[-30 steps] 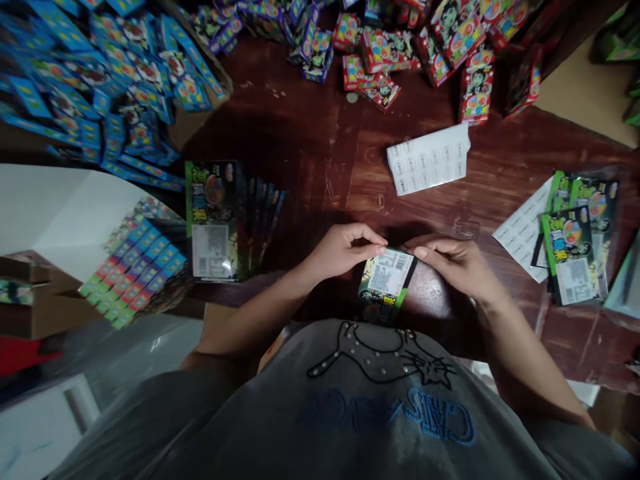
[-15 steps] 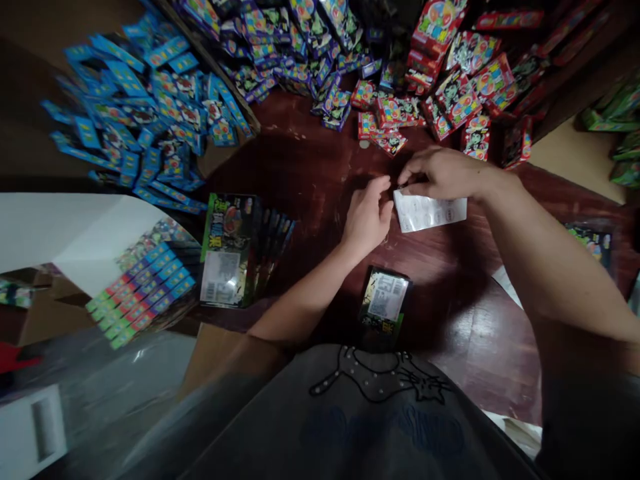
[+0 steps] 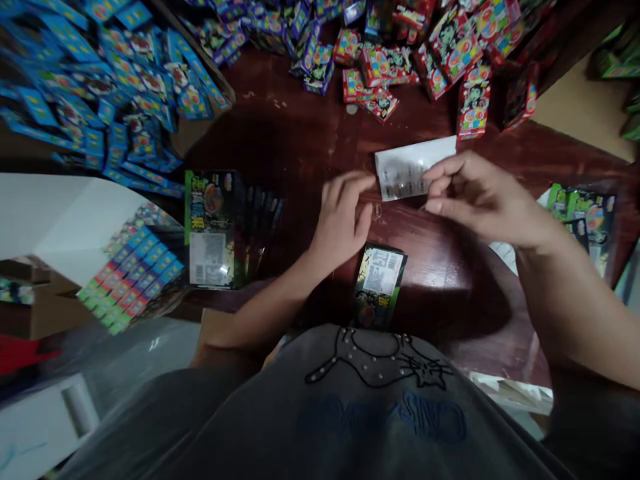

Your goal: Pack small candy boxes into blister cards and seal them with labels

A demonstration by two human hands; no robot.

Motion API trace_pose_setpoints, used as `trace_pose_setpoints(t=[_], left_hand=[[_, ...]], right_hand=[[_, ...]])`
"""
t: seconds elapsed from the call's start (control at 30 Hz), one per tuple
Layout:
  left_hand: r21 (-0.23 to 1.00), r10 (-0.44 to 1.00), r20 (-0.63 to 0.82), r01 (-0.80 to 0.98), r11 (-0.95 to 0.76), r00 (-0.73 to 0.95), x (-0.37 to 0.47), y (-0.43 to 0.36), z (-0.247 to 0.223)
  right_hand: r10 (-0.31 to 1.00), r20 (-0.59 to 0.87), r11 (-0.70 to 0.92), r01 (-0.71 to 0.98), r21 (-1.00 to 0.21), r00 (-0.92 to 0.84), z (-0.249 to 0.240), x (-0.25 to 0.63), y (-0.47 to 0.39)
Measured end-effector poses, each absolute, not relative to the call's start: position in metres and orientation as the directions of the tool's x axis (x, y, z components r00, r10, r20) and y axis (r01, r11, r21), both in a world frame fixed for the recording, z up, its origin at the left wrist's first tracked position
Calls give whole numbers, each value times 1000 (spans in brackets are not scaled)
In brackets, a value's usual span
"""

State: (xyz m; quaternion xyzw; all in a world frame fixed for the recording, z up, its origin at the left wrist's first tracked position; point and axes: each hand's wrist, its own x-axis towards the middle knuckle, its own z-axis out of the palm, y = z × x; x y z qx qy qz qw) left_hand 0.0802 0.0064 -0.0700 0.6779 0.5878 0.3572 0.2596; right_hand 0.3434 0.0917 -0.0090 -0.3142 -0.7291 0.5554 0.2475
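Observation:
A white sheet of round clear stickers [image 3: 395,175] lies on the dark red table. My right hand [image 3: 473,200] is at its right end, thumb and forefinger brought together; anything between them is too small to make out. My left hand [image 3: 340,217] rests left of the sheet, fingers stretched and thumb apart, holding nothing. A faint round sticker [image 3: 377,212] shows just beyond the left thumb. Below the hands, close to my shirt, lies a black and green candy box [image 3: 380,283] with a white label.
Piles of small blue boxes [image 3: 145,87], purple boxes [image 3: 320,70] and red boxes [image 3: 390,63] lie along the far side. At left are a black-green box [image 3: 215,230] and an open carton of coloured small boxes [image 3: 133,280]. More dark packs [image 3: 593,217] lie at right.
My right hand has moved from the sheet's far left edge to its right end. The left hand has drawn back slightly from the sheet. The whole view has shifted.

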Motion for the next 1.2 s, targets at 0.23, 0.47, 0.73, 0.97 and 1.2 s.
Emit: trace_pose_setpoints(t=[0.23,0.47,0.73,0.97,1.2], left_hand=[[860,956,-51,499,-105,289,77,-50,-66],[944,965,-31,324,-57,262,83,-57,-45],[962,972,-20,270,-45,234,85,-72,-35],[989,947,-92,142,50,309,89,-68,-42],[991,998,-11,131,19,-57,70,-46,-61]], right_hand=[[722,-150,-52,162,-985,-676,-27,335,24],[712,-171,25,268,-963,-681,-25,325,0],[842,95,400,495,-771,-531,-20,322,-39],[878,62,333,513,-791,-475,-28,323,-60],[981,191,188,292,-938,-16,-56,378,-104]])
